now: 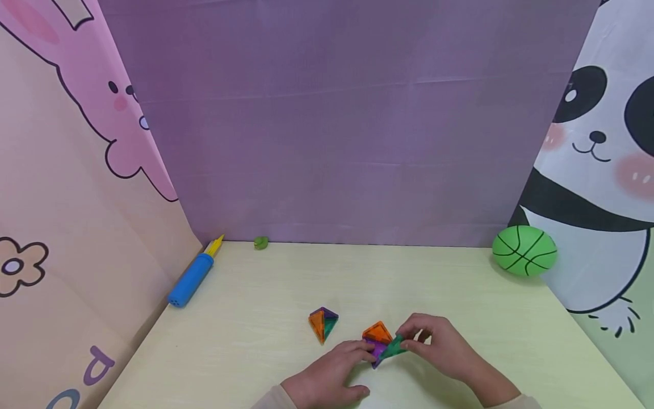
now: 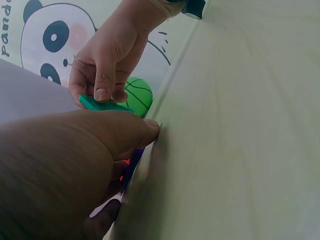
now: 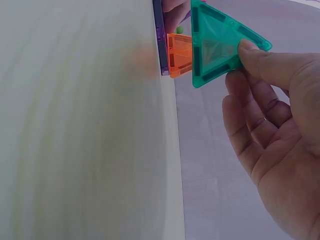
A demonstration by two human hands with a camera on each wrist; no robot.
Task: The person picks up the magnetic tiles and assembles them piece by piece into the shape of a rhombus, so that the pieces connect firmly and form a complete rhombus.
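Observation:
Between thumb and fingertips my right hand (image 1: pixel 434 343) pinches a green triangular magnetic tile (image 3: pixel 216 44), tilted up from the table. One edge of the green tile meets a purple square tile (image 1: pixel 377 347) lying on the table. My left hand (image 1: pixel 334 372) rests its fingertips on the purple tile, with the thumb apart on the table side. An orange triangular tile (image 1: pixel 377 331) adjoins the purple one at the far side, also visible standing up in the right wrist view. Part of the purple tile is hidden under my left fingers.
A small assembled piece of orange, green and purple tiles (image 1: pixel 323 324) lies left of my hands. At the back left are a blue pump (image 1: pixel 191 279) with a yellow nozzle and a small green object (image 1: pixel 261 243). A green ball (image 1: pixel 524 250) sits at the back right.

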